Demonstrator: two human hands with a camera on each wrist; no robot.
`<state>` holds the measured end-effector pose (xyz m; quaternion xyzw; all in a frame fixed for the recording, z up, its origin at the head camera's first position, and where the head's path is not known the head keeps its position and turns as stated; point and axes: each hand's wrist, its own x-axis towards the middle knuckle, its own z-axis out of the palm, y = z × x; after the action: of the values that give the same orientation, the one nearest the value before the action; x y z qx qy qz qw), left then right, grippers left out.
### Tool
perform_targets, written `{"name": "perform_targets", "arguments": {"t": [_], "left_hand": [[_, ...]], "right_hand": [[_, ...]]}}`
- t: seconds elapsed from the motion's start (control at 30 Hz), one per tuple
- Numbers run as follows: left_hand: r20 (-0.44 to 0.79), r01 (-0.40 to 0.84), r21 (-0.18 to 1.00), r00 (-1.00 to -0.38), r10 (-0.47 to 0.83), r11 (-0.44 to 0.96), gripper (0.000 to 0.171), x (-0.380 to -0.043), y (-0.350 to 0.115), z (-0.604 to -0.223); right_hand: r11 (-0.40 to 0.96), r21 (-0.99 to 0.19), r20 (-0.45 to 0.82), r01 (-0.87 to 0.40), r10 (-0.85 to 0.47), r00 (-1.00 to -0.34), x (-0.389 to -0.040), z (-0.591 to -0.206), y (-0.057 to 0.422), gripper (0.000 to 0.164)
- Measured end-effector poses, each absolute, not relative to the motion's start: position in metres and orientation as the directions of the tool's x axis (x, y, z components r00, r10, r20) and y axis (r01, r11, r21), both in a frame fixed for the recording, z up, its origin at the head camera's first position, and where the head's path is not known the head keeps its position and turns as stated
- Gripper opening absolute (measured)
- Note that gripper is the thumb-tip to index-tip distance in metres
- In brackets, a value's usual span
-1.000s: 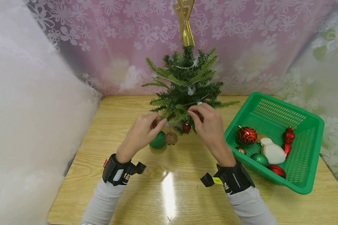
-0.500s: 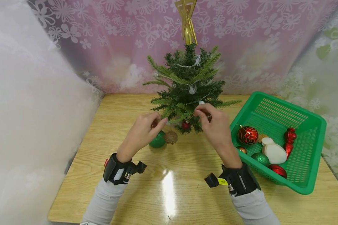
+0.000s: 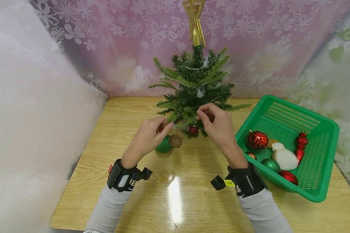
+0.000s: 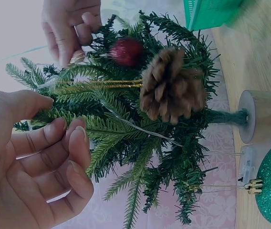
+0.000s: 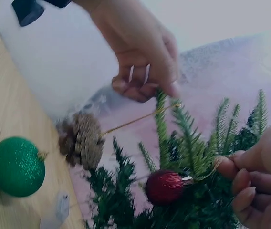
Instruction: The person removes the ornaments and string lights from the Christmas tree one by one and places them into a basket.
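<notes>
A small artificial Christmas tree (image 3: 189, 87) stands between my hands. My left hand (image 3: 147, 136) pinches the tip of a green branch (image 4: 73, 123) between thumb and fingertips. From a gold cord on a branch beside it hangs a pine cone (image 4: 171, 86). My right hand (image 3: 220, 127) is at the front of the tree, with thumb and forefinger pinching the thin gold string (image 5: 212, 171) of a small dark red bauble (image 5: 165, 187). The bauble lies against the green needles. Low on the left hangs a glittery green ball (image 5: 18, 167).
To the right, a green plastic basket (image 3: 323, 155) holds several ornaments, including a red swirled ball (image 3: 257, 140) and a red spindle-shaped ornament (image 3: 301, 147). A gold star topper (image 3: 195, 22) crowns the tree. A clear-wired light string (image 4: 138, 126) winds through the branches.
My right hand shifted right, then back left and slightly up, still pinching the string. The pine cone swung slightly. My left hand stays about where it was.
</notes>
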<state>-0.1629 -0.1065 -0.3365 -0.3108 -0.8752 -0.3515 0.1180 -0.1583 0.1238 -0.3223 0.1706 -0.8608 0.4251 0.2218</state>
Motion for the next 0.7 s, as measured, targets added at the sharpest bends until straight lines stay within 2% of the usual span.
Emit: {"name": "perform_targets", "arguments": {"t": [0.23, 0.7], "left_hand": [[0.430, 0.631, 0.538, -0.776, 0.461, 0.559, 0.024, -0.1636, -0.1069, -0.3376], [0.425, 0.634, 0.543, -0.773, 0.470, 0.551, 0.023, -0.1628, -0.1074, -0.3361]], "right_hand": [[0.466, -0.794, 0.380, -0.390, -0.121, -0.917, -0.1572, -0.3153, 0.1255, 0.014], [0.492, -0.809, 0.342, -0.321, -0.051, -0.938, -0.1519, -0.3116, 0.1303, 0.017]]}}
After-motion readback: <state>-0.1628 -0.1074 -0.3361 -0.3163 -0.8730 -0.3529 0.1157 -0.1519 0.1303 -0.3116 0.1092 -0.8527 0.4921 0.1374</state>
